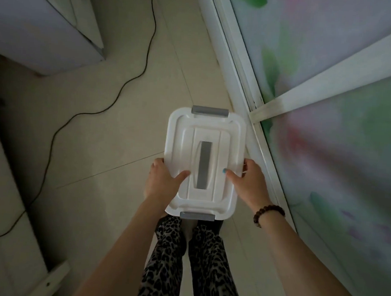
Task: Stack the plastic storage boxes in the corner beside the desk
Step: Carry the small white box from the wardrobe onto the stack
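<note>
I hold a white plastic storage box in front of me above the floor, seen from the top. Its lid has a grey handle strip in the middle and grey clips at the far and near ends. My left hand grips the left side, thumb on the lid and fingers under the rim. My right hand grips the right side the same way, thumb lying on the lid. The box's body below the lid is hidden.
A black cable snakes across the pale tiled floor on the left. White furniture stands at the top left, another white piece along the left edge. A frosted sliding door with a white frame runs along the right.
</note>
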`<action>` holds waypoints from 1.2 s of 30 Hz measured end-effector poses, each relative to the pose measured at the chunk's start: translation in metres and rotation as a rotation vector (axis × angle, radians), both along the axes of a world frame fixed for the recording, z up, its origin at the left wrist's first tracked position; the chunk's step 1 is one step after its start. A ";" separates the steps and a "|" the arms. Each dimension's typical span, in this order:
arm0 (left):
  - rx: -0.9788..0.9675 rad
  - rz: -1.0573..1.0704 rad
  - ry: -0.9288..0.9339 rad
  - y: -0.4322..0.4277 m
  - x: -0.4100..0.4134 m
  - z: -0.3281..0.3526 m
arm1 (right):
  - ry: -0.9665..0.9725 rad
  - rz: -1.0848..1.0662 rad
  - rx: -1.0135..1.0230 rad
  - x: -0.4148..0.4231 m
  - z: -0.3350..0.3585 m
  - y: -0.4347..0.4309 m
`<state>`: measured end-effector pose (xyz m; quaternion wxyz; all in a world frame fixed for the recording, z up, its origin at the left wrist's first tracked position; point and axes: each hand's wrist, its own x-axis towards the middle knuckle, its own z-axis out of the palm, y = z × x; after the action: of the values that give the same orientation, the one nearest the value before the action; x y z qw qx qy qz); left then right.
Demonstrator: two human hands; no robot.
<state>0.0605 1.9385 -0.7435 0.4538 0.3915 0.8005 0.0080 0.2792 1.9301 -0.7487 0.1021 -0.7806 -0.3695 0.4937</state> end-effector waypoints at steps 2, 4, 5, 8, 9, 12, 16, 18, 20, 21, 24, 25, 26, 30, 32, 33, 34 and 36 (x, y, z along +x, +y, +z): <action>0.005 0.014 -0.002 -0.003 -0.004 0.034 | 0.001 0.009 0.015 -0.003 0.034 -0.002; 0.016 0.015 0.000 -0.006 -0.006 0.063 | 0.012 0.020 0.026 -0.006 0.064 -0.003; 0.019 0.016 -0.003 -0.007 -0.007 0.078 | 0.018 0.024 0.031 -0.007 0.079 -0.005; 0.029 0.018 -0.016 -0.011 -0.009 0.119 | 0.016 0.018 0.046 -0.010 0.119 -0.010; 0.033 0.017 -0.019 -0.012 -0.010 0.131 | 0.015 0.014 0.058 -0.010 0.130 -0.011; 0.030 0.017 -0.038 -0.017 -0.010 0.169 | 0.013 0.013 0.074 -0.010 0.166 -0.018; 0.051 -0.007 -0.024 -0.022 -0.009 0.214 | -0.007 0.005 0.096 -0.010 0.209 -0.026; 0.076 -0.027 -0.012 -0.024 -0.009 0.237 | -0.008 -0.001 0.119 -0.011 0.229 -0.031; 0.093 -0.040 -0.001 -0.023 -0.006 0.246 | -0.011 -0.020 0.148 -0.010 0.237 -0.032; 0.109 -0.043 -0.003 -0.029 -0.009 0.270 | -0.004 -0.026 0.171 -0.013 0.260 -0.038; 0.120 -0.029 -0.020 -0.031 -0.010 0.293 | 0.002 -0.044 0.203 -0.015 0.285 -0.041; 0.130 -0.024 -0.031 -0.032 -0.012 0.302 | 0.008 -0.047 0.225 -0.015 0.295 -0.042; 0.136 -0.019 -0.036 -0.032 -0.012 0.311 | 0.005 -0.059 0.252 -0.017 0.304 -0.042; 0.184 -0.024 -0.035 -0.029 -0.016 0.351 | 0.002 -0.085 0.321 -0.019 0.347 -0.038; 0.210 -0.023 -0.039 -0.026 -0.017 0.370 | 0.003 -0.078 0.352 -0.019 0.367 -0.034; 0.228 -0.026 -0.043 -0.025 -0.017 0.380 | 0.004 -0.077 0.367 -0.019 0.377 -0.032; 0.246 -0.029 -0.046 -0.024 -0.018 0.390 | 0.005 -0.080 0.378 -0.019 0.388 -0.031; 0.301 -0.018 -0.063 -0.023 -0.020 0.412 | 0.008 -0.088 0.423 -0.019 0.412 -0.030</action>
<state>0.0405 1.9159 -0.3316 0.4149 0.4616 0.7721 0.1362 0.2598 1.8998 -0.3368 0.2864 -0.7553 -0.4298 0.4034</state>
